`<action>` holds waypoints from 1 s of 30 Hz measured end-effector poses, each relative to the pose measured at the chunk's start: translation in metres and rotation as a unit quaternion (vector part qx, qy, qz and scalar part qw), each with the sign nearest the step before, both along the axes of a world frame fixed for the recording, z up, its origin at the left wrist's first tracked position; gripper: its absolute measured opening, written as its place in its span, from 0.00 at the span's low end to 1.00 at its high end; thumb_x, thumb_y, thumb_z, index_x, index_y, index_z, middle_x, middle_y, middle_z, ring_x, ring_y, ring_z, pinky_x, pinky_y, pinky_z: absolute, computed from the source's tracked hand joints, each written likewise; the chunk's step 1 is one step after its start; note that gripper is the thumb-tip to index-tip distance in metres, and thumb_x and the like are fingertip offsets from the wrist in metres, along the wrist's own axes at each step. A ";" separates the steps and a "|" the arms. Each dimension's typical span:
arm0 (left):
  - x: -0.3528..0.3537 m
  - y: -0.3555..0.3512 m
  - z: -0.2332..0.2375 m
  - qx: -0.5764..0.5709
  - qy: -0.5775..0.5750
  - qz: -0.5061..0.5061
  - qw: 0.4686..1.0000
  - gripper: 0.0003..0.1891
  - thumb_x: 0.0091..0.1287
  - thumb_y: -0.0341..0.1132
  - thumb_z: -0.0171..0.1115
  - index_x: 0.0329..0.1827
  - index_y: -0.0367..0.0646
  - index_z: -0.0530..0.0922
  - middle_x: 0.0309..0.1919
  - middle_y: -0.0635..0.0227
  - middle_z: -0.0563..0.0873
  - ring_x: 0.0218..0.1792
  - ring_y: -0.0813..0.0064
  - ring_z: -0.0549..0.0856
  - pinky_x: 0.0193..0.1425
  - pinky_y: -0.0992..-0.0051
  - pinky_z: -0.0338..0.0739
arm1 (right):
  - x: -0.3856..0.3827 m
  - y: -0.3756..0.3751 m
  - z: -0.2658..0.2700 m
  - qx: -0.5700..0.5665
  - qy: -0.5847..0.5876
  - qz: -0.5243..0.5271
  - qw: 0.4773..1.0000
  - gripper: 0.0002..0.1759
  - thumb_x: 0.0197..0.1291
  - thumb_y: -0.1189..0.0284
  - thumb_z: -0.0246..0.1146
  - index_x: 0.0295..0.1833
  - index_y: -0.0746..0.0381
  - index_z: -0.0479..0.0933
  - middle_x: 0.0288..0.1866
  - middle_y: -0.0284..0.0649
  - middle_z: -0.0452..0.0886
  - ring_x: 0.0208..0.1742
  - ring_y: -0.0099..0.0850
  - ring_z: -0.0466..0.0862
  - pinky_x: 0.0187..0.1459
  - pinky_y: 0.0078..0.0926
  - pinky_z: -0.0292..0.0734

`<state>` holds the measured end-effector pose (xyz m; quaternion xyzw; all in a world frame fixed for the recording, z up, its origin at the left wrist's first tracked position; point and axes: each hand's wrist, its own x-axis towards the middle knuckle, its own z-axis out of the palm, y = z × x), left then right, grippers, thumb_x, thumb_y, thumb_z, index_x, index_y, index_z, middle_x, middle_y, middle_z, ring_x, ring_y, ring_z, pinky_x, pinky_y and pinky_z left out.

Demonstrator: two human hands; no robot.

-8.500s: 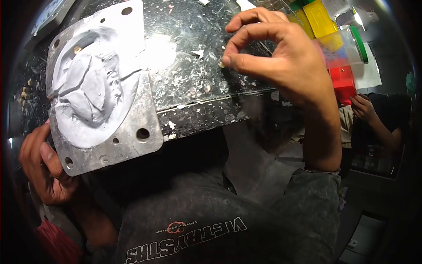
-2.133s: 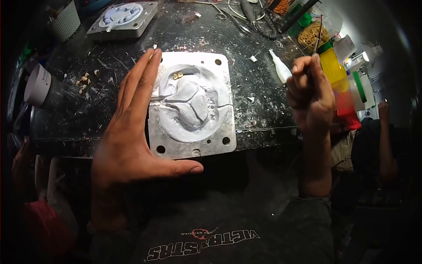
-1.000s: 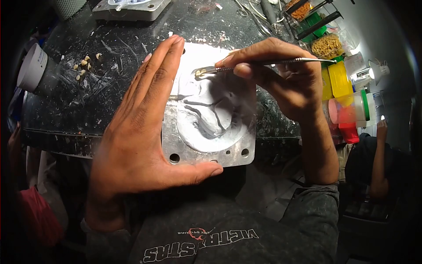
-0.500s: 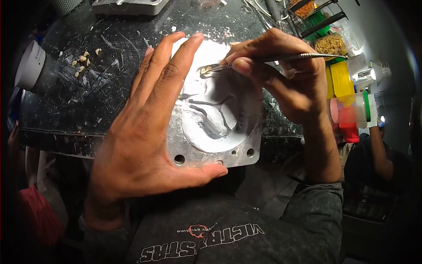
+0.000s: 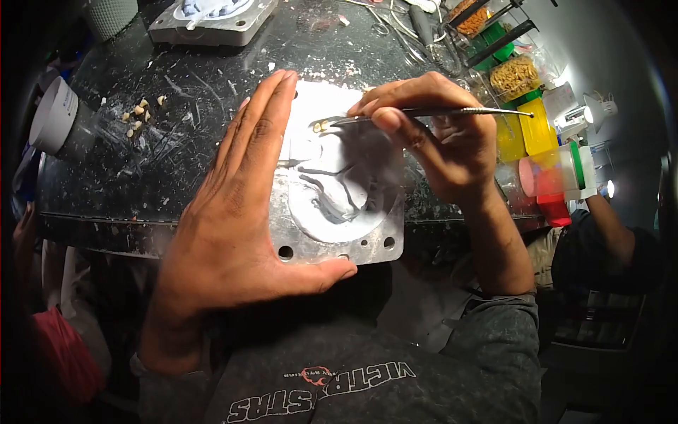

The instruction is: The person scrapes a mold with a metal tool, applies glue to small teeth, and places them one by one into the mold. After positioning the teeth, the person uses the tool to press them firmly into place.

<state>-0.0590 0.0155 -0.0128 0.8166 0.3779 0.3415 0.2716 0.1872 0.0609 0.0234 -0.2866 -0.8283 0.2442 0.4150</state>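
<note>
Two small pale pieces (image 5: pixel 320 126) sit at the far rim of the grey cavity in the metal mould plate (image 5: pixel 339 244). They lie just past the fingertips of your right hand (image 5: pixel 441 145). That hand is closed in a pinch on a thin metal instrument (image 5: pixel 459 111). Its handle runs off to the right and its tip points left at the pieces. You cannot tell whether the tip touches them.

Your left hand (image 5: pixel 240 212) is spread flat and holds nothing. Its fingers lie straight along the left side of the plate, and the thumb stretches across the near edge. The plate lies on the dark, speckled tabletop (image 5: pixel 176 177), with its near edge past the tabletop's front edge.

Your left palm and fingers hide the left strip of the plate. Glare washes out its far left corner. The middle of the instrument is buried between your right fingers.

Farther off, a second mould (image 5: pixel 212 21) is cut off by the top edge. More pale pieces (image 5: pixel 138 114) lie loose near a white cylinder (image 5: pixel 53 116). Coloured containers (image 5: pixel 544 177) crowd the right side, blurred. Another person's arm (image 5: pixel 611 230) shows below them.
</note>
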 end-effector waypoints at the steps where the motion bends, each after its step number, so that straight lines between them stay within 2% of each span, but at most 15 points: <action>1: 0.000 0.001 -0.001 0.000 0.000 -0.002 1.000 0.74 0.36 0.50 0.87 0.84 0.31 0.48 0.82 0.40 0.54 0.83 0.45 0.54 0.85 0.56 0.52 | 0.001 0.001 -0.001 0.000 0.000 -0.002 1.000 0.06 0.67 0.76 0.70 0.46 0.67 0.85 0.41 0.41 0.88 0.44 0.27 0.89 0.47 0.24 0.83; 3: 0.001 0.001 -0.004 0.009 -0.031 -0.007 0.999 0.74 0.36 0.50 0.86 0.84 0.30 0.46 0.83 0.39 0.52 0.84 0.46 0.53 0.85 0.56 0.52 | 0.002 0.004 -0.003 0.002 -0.002 0.004 1.000 0.06 0.66 0.77 0.71 0.46 0.67 0.84 0.41 0.41 0.89 0.44 0.27 0.89 0.46 0.24 0.84; 7: 0.000 0.000 -0.002 -0.002 -0.006 0.002 1.000 0.74 0.37 0.50 0.86 0.84 0.29 0.46 0.83 0.38 0.52 0.84 0.46 0.53 0.85 0.57 0.51 | 0.001 0.003 -0.004 -0.002 0.000 0.006 1.000 0.06 0.65 0.77 0.71 0.46 0.68 0.85 0.40 0.40 0.89 0.43 0.27 0.89 0.45 0.24 0.84; 18: -0.002 0.003 -0.001 -0.007 -0.043 -0.028 0.999 0.72 0.36 0.45 0.87 0.84 0.30 0.50 0.83 0.41 0.54 0.84 0.49 0.53 0.85 0.58 0.51 | -0.002 0.003 -0.003 -0.002 -0.012 0.008 1.000 0.06 0.63 0.80 0.72 0.45 0.67 0.86 0.41 0.37 0.89 0.43 0.26 0.90 0.46 0.23 0.84; 22: -0.002 0.003 0.001 -0.001 -0.039 -0.043 0.998 0.71 0.37 0.45 0.87 0.84 0.30 0.50 0.83 0.41 0.54 0.84 0.49 0.53 0.85 0.58 0.51 | -0.002 0.000 -0.001 -0.004 -0.016 0.000 1.000 0.06 0.64 0.79 0.71 0.46 0.66 0.85 0.40 0.36 0.89 0.42 0.26 0.89 0.46 0.23 0.83; 24: -0.001 0.003 0.003 -0.017 -0.031 -0.035 0.999 0.72 0.37 0.46 0.87 0.84 0.31 0.50 0.83 0.41 0.54 0.84 0.49 0.53 0.85 0.58 0.50 | 0.002 0.001 0.006 -0.015 -0.057 -0.006 0.998 0.06 0.66 0.76 0.71 0.47 0.66 0.85 0.41 0.37 0.88 0.43 0.27 0.88 0.47 0.24 0.82; 25: 0.000 0.002 0.004 -0.010 -0.030 -0.036 0.999 0.72 0.37 0.46 0.87 0.84 0.31 0.50 0.83 0.41 0.54 0.84 0.49 0.53 0.85 0.58 0.50 | 0.003 0.002 0.006 -0.008 -0.056 -0.007 0.998 0.06 0.66 0.76 0.71 0.47 0.66 0.85 0.41 0.37 0.88 0.43 0.27 0.88 0.47 0.24 0.82; 27: 0.000 0.001 0.000 -0.011 -0.035 -0.025 0.999 0.72 0.37 0.46 0.87 0.84 0.31 0.50 0.82 0.41 0.55 0.84 0.48 0.53 0.85 0.59 0.51 | 0.006 0.006 0.001 -0.056 0.033 0.015 0.998 0.07 0.67 0.75 0.70 0.48 0.66 0.85 0.42 0.38 0.88 0.44 0.27 0.88 0.48 0.25 0.82; 30: 0.000 0.000 0.001 -0.023 -0.026 -0.011 0.999 0.71 0.37 0.46 0.87 0.84 0.32 0.50 0.82 0.40 0.55 0.84 0.47 0.55 0.84 0.59 0.53 | 0.002 0.006 -0.001 -0.040 0.013 0.027 0.999 0.07 0.67 0.74 0.71 0.48 0.65 0.85 0.42 0.38 0.88 0.45 0.26 0.87 0.48 0.24 0.82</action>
